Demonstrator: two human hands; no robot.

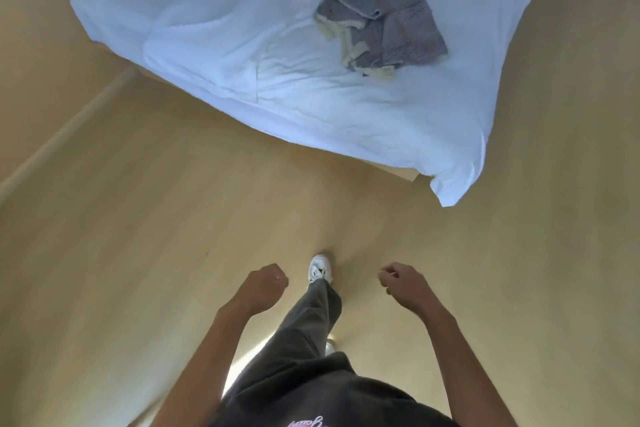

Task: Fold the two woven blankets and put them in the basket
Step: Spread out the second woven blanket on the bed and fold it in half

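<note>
The person stands on the wooden floor (138, 218) short of the bed (207, 55), one white shoe (320, 269) set forward toward it. Both arms are held out in front at waist height. The left hand (268, 282) is curled into a loose fist with nothing in it, and the right hand (403, 284) is curled the same way, thumb against the fingers, also empty. They are well apart from each other and from any cloth, which I take as a walk-up posture, not a grasp.

The grey woven blanket (384, 26) with pale cream fringe lies crumpled on the white sheet, toward the bed's right edge and well back from its near edge. It is bunched and partly doubled over itself, not folded. Whether that heap is one blanket or two lying together, I cannot tell.

No basket shows anywhere, so nothing can be said of its contents. By my reckoning the folding has not begun, and the bed's flat top looks like the natural place to spread the cloth.
</note>
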